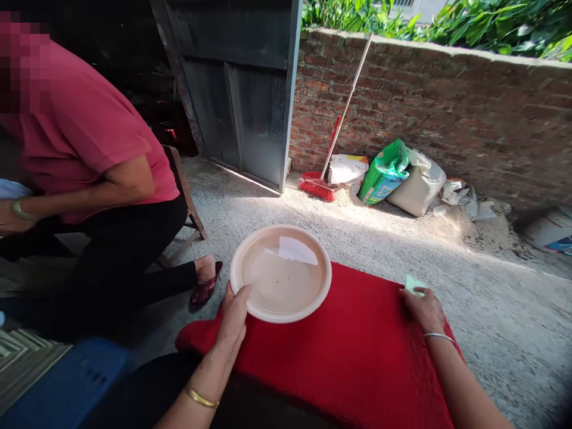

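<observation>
A pale pink basin [282,317] with shallow water and a few dark specks in it sits at the far left part of a red cloth [353,345]. My left hand [233,314] grips the basin's near-left rim, thumb over the edge and the other fingers hidden beneath. At the far right corner of the cloth, my right hand [425,310] closes on a thin pale green piece [414,282]; whether it is paper, cloth or sponge I cannot tell. My fingertips there are partly hidden behind the hand.
A person in a pink shirt [89,119] sits at left on a wooden chair [185,190]. Beside a blue stool [67,381] lie stacked strips. A metal door [241,89], a red broom [322,187] and several sacks [417,182] stand near the brick wall [429,107].
</observation>
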Motion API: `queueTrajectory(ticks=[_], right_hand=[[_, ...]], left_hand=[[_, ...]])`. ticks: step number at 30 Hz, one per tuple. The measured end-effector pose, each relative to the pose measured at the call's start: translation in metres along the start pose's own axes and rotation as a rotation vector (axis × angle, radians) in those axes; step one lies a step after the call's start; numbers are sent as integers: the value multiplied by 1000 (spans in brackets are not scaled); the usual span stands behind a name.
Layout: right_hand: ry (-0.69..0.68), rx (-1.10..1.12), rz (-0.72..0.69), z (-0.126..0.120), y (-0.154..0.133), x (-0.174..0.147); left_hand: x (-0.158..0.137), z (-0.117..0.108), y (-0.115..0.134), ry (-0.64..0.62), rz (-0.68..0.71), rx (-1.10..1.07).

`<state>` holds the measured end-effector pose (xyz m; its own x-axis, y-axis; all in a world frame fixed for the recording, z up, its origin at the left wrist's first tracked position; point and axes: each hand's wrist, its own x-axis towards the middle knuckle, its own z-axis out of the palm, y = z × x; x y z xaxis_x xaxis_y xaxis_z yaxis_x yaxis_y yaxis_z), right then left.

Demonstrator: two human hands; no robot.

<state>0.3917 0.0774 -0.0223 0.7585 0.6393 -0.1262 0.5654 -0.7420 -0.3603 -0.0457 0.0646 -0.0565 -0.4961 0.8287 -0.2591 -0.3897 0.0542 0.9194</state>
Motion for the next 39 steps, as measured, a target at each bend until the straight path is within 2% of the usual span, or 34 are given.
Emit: queueTrajectory(ticks=[1, 3, 7, 10, 13, 17, 19, 21, 24, 26, 28, 31, 33, 35, 39], right_hand=[[-5, -43, 14, 4, -11, -6], [-32, -64, -45, 22, -40, -23], [-142, 8, -306, 77, -105, -69], [-234, 96, -452, 97, -126, -86], [-241, 149, -460, 88, -115, -76], [-136, 135, -346, 70, -92, -59], [-123, 121, -338, 72, -90, -66], [-148, 122, -388, 80, -93, -82], [-238, 149, -502, 87, -95, -105], [-295, 160, -528, 83, -91, -110], [-296, 147, -488, 73, -83, -107], [-219, 83, -376, 63, -73, -107], [-176, 35, -331, 63, -68, -120], [-170, -31, -346, 69, -65, -147], [-243, -97, -514, 88, -51, -220]], left_hand=[[-1, 0, 1, -13, 1, -1], [-2, 0, 4, -26, -10, 0], [-1, -2, 4, -22, -40, 14], [1, -3, 3, -8, -42, 32], [2, -2, 2, -16, -31, 27], [3, -2, 0, -40, -8, 13], [4, -2, -2, -31, -2, 8], [4, -2, -3, -21, 4, 4], [5, -1, -3, -35, 6, -13], [5, 0, -1, -43, -12, -25], [4, 0, 0, -54, -28, -31], [5, 0, 0, -86, -16, -43], [5, 0, 0, -89, -4, -46], [6, 0, -2, -93, 8, -51], [9, 2, -5, -105, 17, -79]])
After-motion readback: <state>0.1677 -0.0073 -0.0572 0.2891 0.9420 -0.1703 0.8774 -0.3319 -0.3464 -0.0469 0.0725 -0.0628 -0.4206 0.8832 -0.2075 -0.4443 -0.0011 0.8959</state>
